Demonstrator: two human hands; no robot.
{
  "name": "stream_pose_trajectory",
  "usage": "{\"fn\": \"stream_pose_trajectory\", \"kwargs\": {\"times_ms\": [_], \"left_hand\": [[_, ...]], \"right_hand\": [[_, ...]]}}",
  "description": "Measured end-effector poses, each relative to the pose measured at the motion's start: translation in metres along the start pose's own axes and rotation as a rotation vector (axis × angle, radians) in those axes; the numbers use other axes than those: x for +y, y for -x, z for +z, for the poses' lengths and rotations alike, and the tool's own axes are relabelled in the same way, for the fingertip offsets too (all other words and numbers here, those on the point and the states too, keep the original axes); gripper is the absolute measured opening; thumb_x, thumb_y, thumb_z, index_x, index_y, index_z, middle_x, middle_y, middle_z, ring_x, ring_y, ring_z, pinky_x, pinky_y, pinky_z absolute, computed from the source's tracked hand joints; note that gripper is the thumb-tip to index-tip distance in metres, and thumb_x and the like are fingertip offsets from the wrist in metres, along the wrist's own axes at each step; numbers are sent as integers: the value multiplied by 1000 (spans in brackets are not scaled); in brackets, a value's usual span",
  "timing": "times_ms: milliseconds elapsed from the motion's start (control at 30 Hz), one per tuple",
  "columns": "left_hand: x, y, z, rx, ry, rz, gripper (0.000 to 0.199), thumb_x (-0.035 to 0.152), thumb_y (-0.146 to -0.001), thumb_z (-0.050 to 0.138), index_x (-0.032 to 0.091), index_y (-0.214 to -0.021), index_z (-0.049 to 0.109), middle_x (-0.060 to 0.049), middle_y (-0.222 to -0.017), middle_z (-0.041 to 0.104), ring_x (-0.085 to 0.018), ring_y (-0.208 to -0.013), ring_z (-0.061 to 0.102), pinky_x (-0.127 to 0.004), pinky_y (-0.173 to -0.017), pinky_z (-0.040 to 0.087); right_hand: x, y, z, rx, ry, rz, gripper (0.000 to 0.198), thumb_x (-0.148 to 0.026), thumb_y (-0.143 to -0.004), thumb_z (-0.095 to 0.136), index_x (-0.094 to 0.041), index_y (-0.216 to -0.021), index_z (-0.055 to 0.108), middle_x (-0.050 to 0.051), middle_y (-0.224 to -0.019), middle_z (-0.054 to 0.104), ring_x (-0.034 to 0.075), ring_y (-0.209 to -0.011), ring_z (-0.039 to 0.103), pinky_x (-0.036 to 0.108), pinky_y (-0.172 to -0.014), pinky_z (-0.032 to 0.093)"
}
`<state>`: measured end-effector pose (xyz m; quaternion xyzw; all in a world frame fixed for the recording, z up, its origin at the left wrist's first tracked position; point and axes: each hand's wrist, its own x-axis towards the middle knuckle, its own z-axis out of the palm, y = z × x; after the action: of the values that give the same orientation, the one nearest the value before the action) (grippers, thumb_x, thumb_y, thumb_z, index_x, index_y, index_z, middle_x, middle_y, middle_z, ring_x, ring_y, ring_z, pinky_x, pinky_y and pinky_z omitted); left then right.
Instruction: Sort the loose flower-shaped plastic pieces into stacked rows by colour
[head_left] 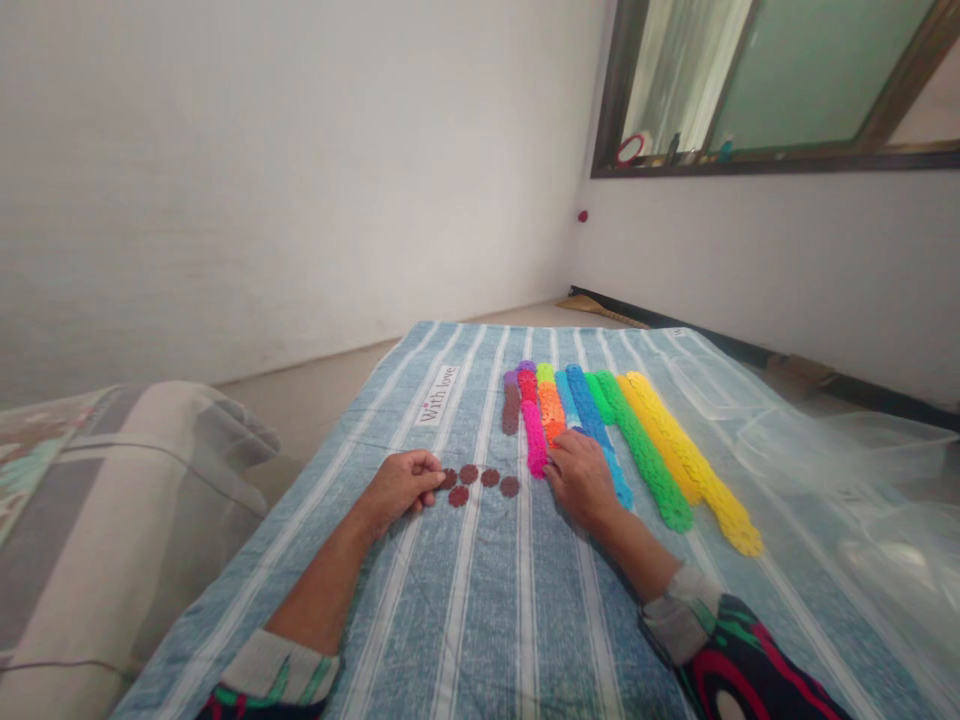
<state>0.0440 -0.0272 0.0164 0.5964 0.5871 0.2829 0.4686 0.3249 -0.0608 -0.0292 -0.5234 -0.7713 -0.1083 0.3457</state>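
Observation:
My left hand [403, 483] is closed in a pinch at the edge of a brown disc [449, 479] with a scalloped rim. Several more loose brown discs, one of them a dark disc [510, 486], lie flat just right of it. My right hand [581, 475] rests with bent fingers beside the near end of a pink row of discs [534, 435]. An orange row [551, 405] runs in behind those fingers. Whatever the fingertips grip, if anything, is hidden. Overlapping discs also form a brown row [511, 410], a blue row [589, 400], a green row [652, 460] and a yellow row [697, 465].
A striped blue cloth [360, 600] covers the table, with a "With love" label [437, 396] on it. Clear plastic containers [847, 440] stand along the right side. At left is a cloth-covered piece of furniture [150, 520]. A window [817, 80] is set in the right wall.

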Motion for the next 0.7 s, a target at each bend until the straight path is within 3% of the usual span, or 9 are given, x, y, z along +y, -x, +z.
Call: {"fn": "stream_pose_trajectory", "kwargs": {"times_ms": [300, 533, 700], "left_hand": [[13, -2, 0, -5, 16, 43, 19, 30, -63, 68, 15, -71, 59, 1, -45, 57, -9, -39, 47, -19, -40, 35], [40, -45, 48, 8, -93, 204, 7, 22, -68, 63, 16, -66, 59, 4, -47, 55, -10, -40, 49, -21, -44, 35], [50, -78, 74, 88, -308, 353, 11, 14, -70, 58, 18, -60, 59, 3, -53, 57, -12, -51, 55, -22, -53, 39]], "right_hand": [[-8, 12, -16, 29, -14, -65, 15, -14, -90, 54, -18, -77, 62, 6, -83, 59, 21, -85, 49, 34, -79, 38], [-42, 34, -14, -18, -65, -271, 28, -9, -92, 43, -18, -70, 57, 6, -74, 54, 21, -77, 45, 36, -73, 37], [-40, 34, -10, -11, -90, -264, 29, -10, -94, 41, -18, -71, 57, 5, -73, 54, 20, -75, 45, 34, -70, 37]]}}
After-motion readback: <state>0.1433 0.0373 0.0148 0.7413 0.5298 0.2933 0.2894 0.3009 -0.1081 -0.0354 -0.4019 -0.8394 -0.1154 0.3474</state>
